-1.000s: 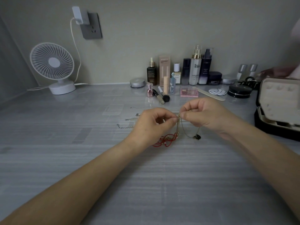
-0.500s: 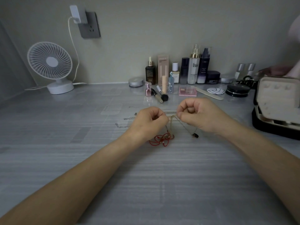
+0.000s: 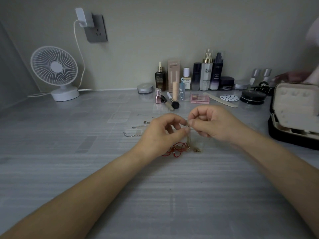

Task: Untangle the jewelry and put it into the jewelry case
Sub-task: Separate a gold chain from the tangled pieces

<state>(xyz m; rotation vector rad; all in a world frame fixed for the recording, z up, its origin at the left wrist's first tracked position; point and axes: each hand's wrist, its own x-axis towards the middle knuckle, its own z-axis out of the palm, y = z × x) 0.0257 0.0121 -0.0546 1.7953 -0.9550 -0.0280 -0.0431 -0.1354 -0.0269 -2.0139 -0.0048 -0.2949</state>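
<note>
My left hand (image 3: 162, 133) and my right hand (image 3: 214, 125) meet above the middle of the grey table, each pinching the top of a thin gold chain (image 3: 189, 138). The chain hangs down between them to a tangle of red cord jewelry (image 3: 176, 149) lying on the table, with a small gold pendant (image 3: 196, 150) beside it. Two silver chains (image 3: 136, 131) lie flat to the left of my left hand. The jewelry case (image 3: 296, 114), black outside and cream inside, stands open at the right edge.
Cosmetic bottles (image 3: 206, 71), a makeup brush (image 3: 170, 101), a pink palette (image 3: 199, 98), a nail file and black compacts line the back of the table. A white desk fan (image 3: 55, 71) stands back left, plugged into a wall socket (image 3: 96, 28).
My hands have come closer together and the gold chain now hangs straight down between them. The dark pendant that dangled under my right hand is no longer seen.
</note>
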